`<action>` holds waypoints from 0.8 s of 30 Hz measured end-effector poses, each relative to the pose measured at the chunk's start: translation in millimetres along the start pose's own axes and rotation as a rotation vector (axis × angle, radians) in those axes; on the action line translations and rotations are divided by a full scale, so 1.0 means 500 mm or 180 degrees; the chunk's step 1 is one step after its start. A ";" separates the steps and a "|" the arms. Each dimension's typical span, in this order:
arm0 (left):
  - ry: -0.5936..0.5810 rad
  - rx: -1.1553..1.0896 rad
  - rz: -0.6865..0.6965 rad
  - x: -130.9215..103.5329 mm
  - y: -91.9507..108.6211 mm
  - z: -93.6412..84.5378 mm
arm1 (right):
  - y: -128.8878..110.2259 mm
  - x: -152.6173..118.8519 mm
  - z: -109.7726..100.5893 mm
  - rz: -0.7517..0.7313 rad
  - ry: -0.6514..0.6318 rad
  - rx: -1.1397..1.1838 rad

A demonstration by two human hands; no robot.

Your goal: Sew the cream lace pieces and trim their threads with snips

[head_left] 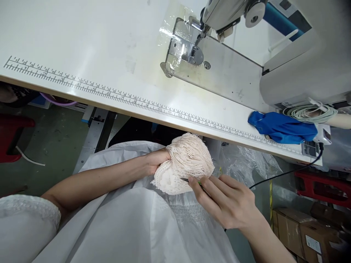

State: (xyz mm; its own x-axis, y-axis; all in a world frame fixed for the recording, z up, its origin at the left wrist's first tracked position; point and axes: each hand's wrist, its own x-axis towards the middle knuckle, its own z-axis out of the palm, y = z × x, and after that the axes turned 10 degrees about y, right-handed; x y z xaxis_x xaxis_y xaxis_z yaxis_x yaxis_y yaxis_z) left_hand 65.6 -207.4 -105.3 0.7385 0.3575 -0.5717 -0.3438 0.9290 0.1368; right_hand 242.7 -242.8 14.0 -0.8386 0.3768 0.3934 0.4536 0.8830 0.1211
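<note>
A thick bundle of cream lace-edged fabric pieces (pixel 192 157) is gathered in front of my lap, its many layers fanned out. My left hand (pixel 159 160) grips it from the left side, with most of the fingers hidden behind and under the layers. In my right hand (pixel 229 201) is a slim, dark pointed tool (pixel 184 179) with a bit of green on it; the fingers hide the rest, so its exact kind does not show. The tip rests at the lower front of the bundle.
Ahead stands a white sewing table (pixel 109 47) with a printed ruler along its front edge. On the right are a sewing machine (pixel 307 65), a blue cloth (pixel 282 127) and coiled tubing (pixel 309 111). Red stools, clear plastic and cardboard boxes (pixel 304 233) lie below.
</note>
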 end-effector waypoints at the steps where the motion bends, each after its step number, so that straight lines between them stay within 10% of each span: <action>1: -0.0020 -0.0016 -0.0025 0.000 0.000 0.000 | 0.001 0.001 -0.001 0.0021 -0.0026 -0.0029; 24: 0.0072 0.0052 -0.0318 -0.013 0.017 0.012 | 0.027 0.004 -0.010 0.0538 0.0060 -0.0590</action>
State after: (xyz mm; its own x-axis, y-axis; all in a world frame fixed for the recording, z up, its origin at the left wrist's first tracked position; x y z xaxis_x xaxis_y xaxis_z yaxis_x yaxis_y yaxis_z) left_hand 61.4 -201.4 -95.3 0.7552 0.2610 -0.6013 -0.2595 0.9614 0.0914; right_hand 248.9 -231.6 21.0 -0.7411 0.5081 0.4389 0.6360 0.7408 0.2164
